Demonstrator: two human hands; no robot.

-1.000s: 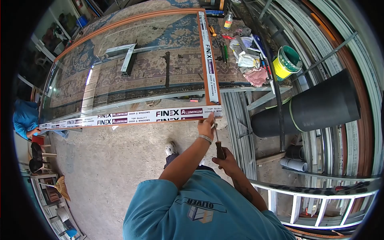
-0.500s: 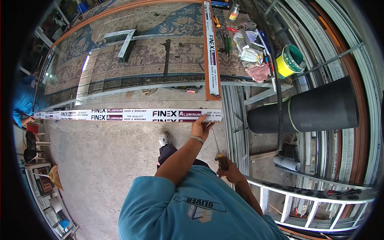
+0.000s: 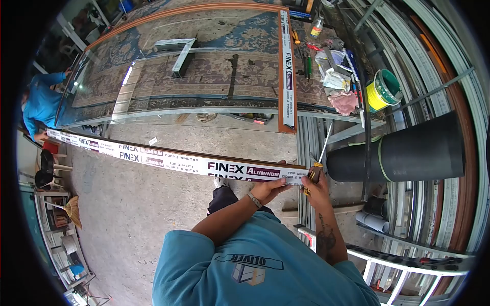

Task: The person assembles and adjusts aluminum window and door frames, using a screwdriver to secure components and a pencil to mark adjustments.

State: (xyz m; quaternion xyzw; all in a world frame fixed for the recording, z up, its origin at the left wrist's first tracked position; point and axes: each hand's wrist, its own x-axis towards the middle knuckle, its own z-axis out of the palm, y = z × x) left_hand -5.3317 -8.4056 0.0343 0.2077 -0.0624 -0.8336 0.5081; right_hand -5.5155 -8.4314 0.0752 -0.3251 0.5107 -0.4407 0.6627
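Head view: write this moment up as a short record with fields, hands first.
left hand: at the lower edge of the FINEX-labelled bar, near its right end
right hand: holding a screwdriver, shaft pointing away from the body, beside the bar's end
co-worker's hand: at the bar's far end
glass panel: visible gap to the bar at the right
right side: black roll, yellow-and-green bucket

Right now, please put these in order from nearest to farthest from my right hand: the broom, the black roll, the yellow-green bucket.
From your right hand:
1. Black roll, close on the right.
2. Yellow-green bucket, at upper right.
3. Broom, far on the left.
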